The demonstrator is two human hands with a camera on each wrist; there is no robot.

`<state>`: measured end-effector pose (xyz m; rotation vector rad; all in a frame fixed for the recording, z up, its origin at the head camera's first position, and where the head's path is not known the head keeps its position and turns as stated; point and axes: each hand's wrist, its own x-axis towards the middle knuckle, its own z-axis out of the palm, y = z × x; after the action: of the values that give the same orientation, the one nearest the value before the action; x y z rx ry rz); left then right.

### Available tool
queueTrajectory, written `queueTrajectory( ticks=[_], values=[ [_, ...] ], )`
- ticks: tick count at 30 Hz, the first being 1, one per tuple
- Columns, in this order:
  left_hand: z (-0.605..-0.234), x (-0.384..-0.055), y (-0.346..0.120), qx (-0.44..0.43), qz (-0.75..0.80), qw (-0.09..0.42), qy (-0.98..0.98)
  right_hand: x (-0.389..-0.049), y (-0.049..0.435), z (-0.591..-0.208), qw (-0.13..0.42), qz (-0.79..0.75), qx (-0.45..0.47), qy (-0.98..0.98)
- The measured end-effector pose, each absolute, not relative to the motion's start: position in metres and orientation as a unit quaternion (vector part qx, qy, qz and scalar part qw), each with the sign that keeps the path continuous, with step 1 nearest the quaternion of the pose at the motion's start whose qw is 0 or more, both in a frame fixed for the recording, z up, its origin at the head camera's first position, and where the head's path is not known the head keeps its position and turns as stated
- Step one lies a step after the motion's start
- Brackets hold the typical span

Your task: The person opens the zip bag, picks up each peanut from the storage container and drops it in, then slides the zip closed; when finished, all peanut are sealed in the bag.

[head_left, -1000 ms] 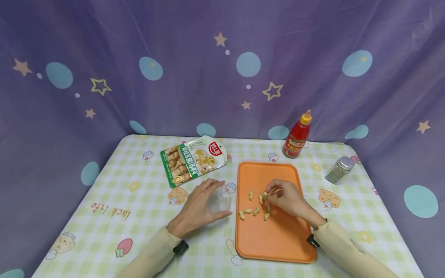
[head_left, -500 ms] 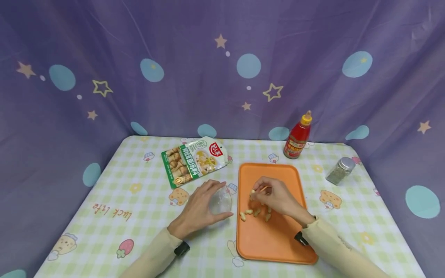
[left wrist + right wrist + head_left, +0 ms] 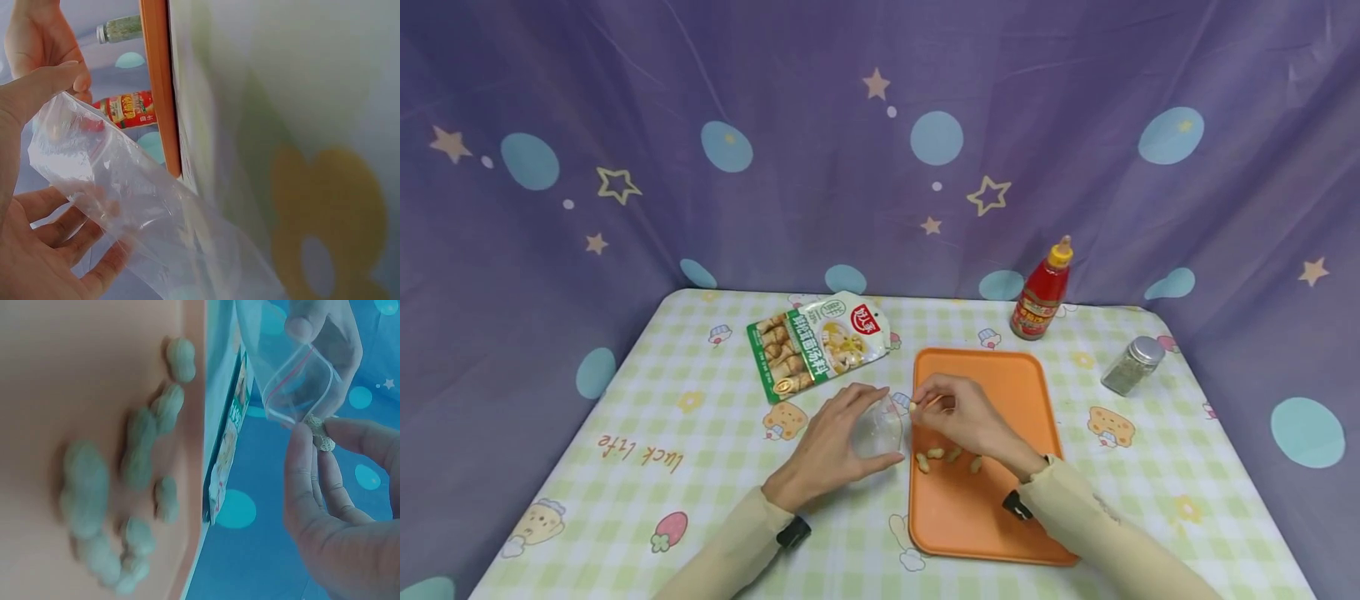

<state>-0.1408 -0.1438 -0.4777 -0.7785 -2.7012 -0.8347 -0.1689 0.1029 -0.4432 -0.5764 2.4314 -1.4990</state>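
A clear zip bag (image 3: 106, 156) with a red stripe along its mouth is held spread between the thumb and fingers of my left hand (image 3: 831, 442), just left of the orange tray (image 3: 985, 533). My right hand (image 3: 962, 414) pinches one unshelled peanut (image 3: 320, 432) between thumb and fingertips, right at the bag's mouth in the right wrist view. Several more peanuts (image 3: 86, 487) lie on the tray below the right hand; in the head view that hand hides some of them.
A green and white food pouch (image 3: 820, 346) lies flat behind the left hand. Behind the tray stands a red sauce bottle (image 3: 1040, 296) with a yellow cap. To the right is a glass spice jar (image 3: 1133, 367). A purple curtain (image 3: 820, 150) hangs behind the table.
My right hand has moved left from over the middle of the tray to the bag's mouth, carrying a peanut. The left hand and the bag have stayed almost still.
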Motion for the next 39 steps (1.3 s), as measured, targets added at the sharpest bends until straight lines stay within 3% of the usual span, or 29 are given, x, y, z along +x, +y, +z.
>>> queueTrajectory(
  ticks=[24,39],
  values=[
    [-0.476,-0.141,-0.141,-0.266,-0.292,0.104,-0.913,-0.167,0.08,-0.446,0.141,-0.523,-0.216,0.812],
    [-0.477,-0.14,-0.143,-0.264,-0.292,0.11,-0.913,-0.164,0.095,-0.444,0.121,-0.499,-0.194,0.836]
  ],
)
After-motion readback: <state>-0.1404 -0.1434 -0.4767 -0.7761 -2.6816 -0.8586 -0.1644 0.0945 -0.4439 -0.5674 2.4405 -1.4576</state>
